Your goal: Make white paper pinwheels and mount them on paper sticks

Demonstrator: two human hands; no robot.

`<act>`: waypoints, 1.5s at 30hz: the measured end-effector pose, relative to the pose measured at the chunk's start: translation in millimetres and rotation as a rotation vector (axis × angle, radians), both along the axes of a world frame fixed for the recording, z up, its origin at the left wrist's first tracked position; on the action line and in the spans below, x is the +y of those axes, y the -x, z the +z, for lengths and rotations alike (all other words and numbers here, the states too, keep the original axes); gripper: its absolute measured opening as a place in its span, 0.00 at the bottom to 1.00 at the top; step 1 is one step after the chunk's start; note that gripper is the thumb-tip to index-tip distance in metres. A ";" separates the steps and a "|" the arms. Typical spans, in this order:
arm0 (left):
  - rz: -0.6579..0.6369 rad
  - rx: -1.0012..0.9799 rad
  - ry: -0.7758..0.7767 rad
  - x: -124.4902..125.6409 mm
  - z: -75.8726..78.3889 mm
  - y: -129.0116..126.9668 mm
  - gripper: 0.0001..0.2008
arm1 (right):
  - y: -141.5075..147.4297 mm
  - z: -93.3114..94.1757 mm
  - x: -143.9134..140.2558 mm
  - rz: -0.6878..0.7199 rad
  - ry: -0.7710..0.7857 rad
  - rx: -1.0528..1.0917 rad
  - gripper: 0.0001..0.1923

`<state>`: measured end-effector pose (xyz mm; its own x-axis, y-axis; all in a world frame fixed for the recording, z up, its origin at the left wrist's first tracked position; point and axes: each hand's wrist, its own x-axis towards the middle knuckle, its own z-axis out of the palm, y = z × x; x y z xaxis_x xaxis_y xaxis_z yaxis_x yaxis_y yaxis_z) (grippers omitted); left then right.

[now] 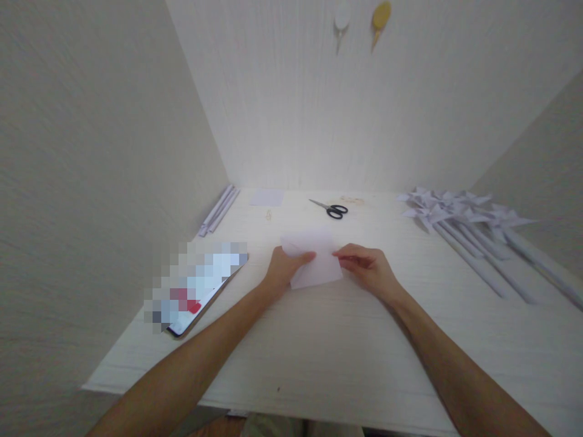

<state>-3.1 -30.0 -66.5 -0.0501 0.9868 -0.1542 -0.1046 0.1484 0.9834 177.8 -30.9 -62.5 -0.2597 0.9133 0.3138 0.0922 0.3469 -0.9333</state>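
Bare forearms [214, 349] over white wood-grain bench [319, 358]; we observe left fingers [306, 258] grasping square white paper [322, 270], right fingers [354, 250] pinching its edge.

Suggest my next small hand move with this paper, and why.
Perhaps lift the paper gently by its right edge with your right hand: that hand is at the edge, while your left hand holds the opposite side, thumb on top.

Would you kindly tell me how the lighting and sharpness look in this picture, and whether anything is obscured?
Head view: soft light, with the left wall greyer than the back wall; head view: slight softness overall, detail on the pale paper hard to make out, while the dark-handled scissors stand out; head view: coarse pixel blocks cover much of the phone.
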 end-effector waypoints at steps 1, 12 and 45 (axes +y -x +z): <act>-0.025 0.046 -0.008 -0.5 0.2 0.4 0.20 | -1.9 1.0 0.0 0.009 -0.009 -0.029 0.06; -0.214 0.176 -0.031 -8.0 4.7 -2.7 0.14 | -0.5 -2.8 -0.8 0.073 0.089 -0.103 0.07; -0.294 0.246 -0.020 -6.8 0.7 -1.8 0.11 | 19.4 -4.9 -6.9 -0.189 0.085 -0.198 0.07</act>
